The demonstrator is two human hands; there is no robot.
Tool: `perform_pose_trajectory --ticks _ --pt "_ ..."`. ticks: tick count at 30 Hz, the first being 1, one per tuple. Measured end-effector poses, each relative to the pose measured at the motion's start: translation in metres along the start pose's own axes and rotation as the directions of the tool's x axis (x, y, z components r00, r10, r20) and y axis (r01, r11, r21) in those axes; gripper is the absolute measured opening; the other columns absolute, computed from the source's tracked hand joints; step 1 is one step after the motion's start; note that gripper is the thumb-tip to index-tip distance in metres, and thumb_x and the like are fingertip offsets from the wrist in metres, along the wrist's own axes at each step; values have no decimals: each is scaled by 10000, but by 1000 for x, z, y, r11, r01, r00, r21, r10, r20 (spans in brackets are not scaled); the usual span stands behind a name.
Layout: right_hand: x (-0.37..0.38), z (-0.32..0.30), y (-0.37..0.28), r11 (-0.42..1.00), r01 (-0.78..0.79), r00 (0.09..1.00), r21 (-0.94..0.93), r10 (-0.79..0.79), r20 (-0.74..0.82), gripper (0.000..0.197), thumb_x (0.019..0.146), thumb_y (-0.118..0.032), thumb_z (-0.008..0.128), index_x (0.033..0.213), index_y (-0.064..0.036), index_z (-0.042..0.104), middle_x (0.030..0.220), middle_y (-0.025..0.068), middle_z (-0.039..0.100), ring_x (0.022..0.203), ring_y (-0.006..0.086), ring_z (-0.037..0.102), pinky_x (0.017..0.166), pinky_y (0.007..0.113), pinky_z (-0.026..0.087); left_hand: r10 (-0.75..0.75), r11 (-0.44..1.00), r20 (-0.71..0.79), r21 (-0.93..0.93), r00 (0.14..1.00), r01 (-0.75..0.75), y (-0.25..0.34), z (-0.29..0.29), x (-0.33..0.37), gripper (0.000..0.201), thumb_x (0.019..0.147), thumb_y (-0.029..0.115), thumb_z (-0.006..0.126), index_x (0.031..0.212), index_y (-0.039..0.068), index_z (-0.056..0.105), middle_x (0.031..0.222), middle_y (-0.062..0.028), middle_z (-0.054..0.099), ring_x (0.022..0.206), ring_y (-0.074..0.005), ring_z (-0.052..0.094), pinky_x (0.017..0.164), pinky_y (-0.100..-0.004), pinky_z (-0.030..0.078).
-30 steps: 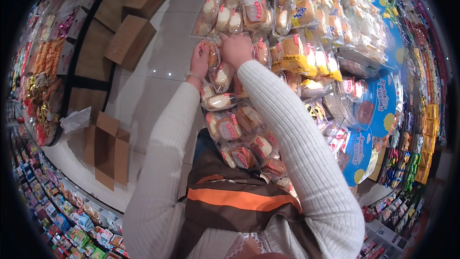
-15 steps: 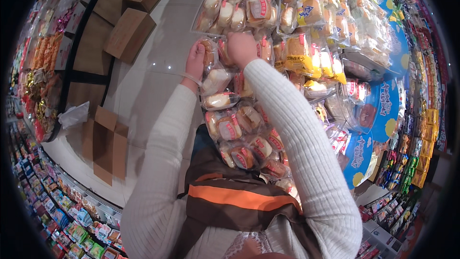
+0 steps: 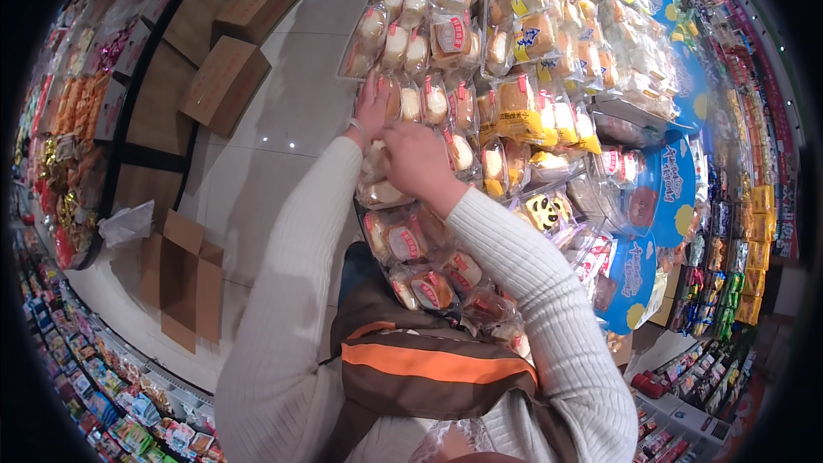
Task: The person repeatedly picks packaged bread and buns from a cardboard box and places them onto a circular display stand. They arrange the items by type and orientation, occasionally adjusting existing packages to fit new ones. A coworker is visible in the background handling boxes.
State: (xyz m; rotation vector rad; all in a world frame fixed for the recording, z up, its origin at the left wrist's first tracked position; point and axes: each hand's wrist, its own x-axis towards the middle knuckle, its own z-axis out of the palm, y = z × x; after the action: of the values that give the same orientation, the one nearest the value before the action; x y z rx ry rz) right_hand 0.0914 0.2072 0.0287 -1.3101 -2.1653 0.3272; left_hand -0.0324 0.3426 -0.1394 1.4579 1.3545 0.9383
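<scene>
My left hand [image 3: 370,111] lies with its fingers stretched out along the left edge of a row of bread in clear wrappers. It touches the end package [image 3: 391,98] of that row. Just nearer to me, my right hand [image 3: 420,161] is palm down, its fingers curled over a packaged bread [image 3: 375,159]. The fingertips are mostly hidden, and the two hands almost meet. Right of my right hand stands another wrapped bread [image 3: 461,153] with a red label. More wrapped bread [image 3: 405,242] lies closer to my body.
Yellow-wrapped bread [image 3: 518,110] fills the display to the right, beside blue printed panels [image 3: 672,180]. On the floor at left are an open cardboard box [image 3: 182,279] and closed cartons [image 3: 225,86]. Shelves of snacks [image 3: 129,399] curve round the lower left.
Both hands have shifted: the right came nearer to me and left, off the row of upright packages it covered. The left now lies flat against that row's edge. The view has shifted slightly.
</scene>
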Motion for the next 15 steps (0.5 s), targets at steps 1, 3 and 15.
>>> perform_pose_trajectory --ticks 1,3,15 --pt "2 10 -1 998 54 997 -30 -52 55 116 783 -108 642 861 -43 698 960 145 653 943 340 645 816 456 516 -18 998 20 -62 1000 19 2 -2 1 758 1068 465 474 1632 72 154 1638 -229 280 1516 -375 274 1226 -410 255" --pt "0 26 0 985 144 988 -92 -138 74 121 799 -115 628 871 -56 704 980 122 650 966 319 633 815 444 509 -78 977 91 -191 993 94 7 -7 -2 799 1067 503 462 1638 67 113 1658 -203 258 1534 -350 250 1229 -392 247" --pt "-16 18 4 936 58 968 -347 32 249 334 793 -214 670 1103 -92 698 1148 101 604 1045 274 588 924 423 475 -90 942 204 -300 975 150 9 -51 -125 647 1066 297 540 1593 17 289 1585 -157 397 1466 -247 369 1207 -354 288"
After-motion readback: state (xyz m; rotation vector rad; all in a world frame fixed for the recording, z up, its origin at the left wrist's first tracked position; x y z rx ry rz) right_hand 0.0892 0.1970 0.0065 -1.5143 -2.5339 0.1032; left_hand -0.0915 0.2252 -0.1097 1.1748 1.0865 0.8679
